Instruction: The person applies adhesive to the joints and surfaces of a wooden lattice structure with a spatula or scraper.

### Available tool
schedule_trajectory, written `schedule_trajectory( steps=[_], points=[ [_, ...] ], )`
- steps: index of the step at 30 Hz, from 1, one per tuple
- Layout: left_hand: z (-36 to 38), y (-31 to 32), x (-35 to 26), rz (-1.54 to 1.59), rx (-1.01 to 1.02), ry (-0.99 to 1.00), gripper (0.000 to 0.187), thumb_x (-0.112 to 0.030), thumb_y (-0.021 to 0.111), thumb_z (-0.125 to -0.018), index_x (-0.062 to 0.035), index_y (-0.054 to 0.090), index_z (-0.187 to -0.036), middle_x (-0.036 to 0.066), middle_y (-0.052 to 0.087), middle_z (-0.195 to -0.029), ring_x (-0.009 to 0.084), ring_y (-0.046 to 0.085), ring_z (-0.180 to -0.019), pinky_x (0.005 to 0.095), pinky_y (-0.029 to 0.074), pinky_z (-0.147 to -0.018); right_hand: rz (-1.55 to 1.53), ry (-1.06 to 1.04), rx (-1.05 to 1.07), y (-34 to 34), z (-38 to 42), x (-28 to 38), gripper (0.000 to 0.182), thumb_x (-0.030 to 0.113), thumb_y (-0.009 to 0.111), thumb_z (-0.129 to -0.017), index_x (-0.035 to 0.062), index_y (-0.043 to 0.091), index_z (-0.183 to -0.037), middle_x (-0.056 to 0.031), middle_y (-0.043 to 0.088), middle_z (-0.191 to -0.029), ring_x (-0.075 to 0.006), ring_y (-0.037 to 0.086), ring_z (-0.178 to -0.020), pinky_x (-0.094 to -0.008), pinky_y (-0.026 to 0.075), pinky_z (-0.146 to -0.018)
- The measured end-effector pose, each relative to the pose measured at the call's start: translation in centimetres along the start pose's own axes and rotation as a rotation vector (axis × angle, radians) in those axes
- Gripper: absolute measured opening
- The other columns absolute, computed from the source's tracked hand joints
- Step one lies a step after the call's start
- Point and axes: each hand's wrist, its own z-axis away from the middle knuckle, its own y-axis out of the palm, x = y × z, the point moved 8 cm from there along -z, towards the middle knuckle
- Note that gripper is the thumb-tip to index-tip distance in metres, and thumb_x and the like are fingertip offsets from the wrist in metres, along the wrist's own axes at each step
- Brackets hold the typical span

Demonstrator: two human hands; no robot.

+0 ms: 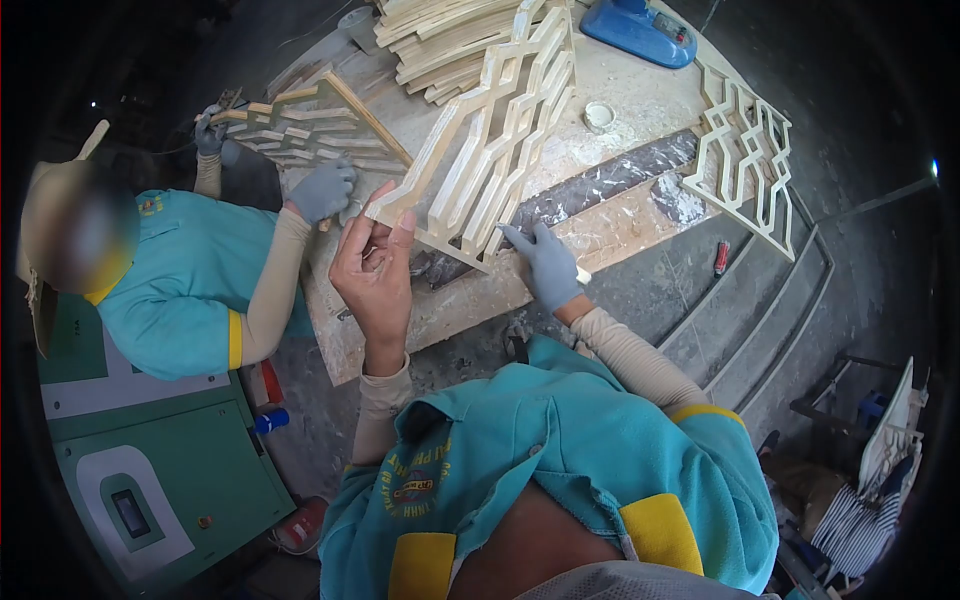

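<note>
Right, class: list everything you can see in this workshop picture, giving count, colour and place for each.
Lattice panel: one, pale wood, on the bench, under both hands.
Second panel: one, pale, bench's right edge.
Third panel: one, pale, held by the co-worker.
Wood stack: one, pale, top of bench.
Blue tool: one, top.
Small tub: one, white, mid-bench.
Bench: one, dusty.
Co-worker: one, teal shirt, grey gloves, left.
Left hand: bare, on the panel's corner.
Right hand: grey glove, at the panel's lower edge.

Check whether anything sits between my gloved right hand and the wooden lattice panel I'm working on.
Nothing visible does: the grey-gloved right hand rests at the lower edge of the pale wooden zigzag lattice panel, while the bare left hand grips its corner.
</note>
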Motion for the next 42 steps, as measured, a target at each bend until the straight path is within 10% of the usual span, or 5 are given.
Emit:
schedule_trajectory(
  steps=[42],
  points=[
    [0.7, 1.6, -1.2, -0.06, -0.004, 0.065, 0.038, -0.003, 0.075, -0.088, -0.002, 0.069, -0.125, 0.002, 0.057, -0.081, 0.0051, 0.053, -0.068, 0.0198, 0.046, -0.06, 0.068, 0.011, 0.248, -1.0, 1.0, 0.7, 0.051, 0.007, 0.065, -0.083, 0.0284, 0.065, -0.129, -0.0133, 0.056, -0.093, -0.0331, 0.064, -0.083, -0.0449, 0.054, -0.069]
  ],
)
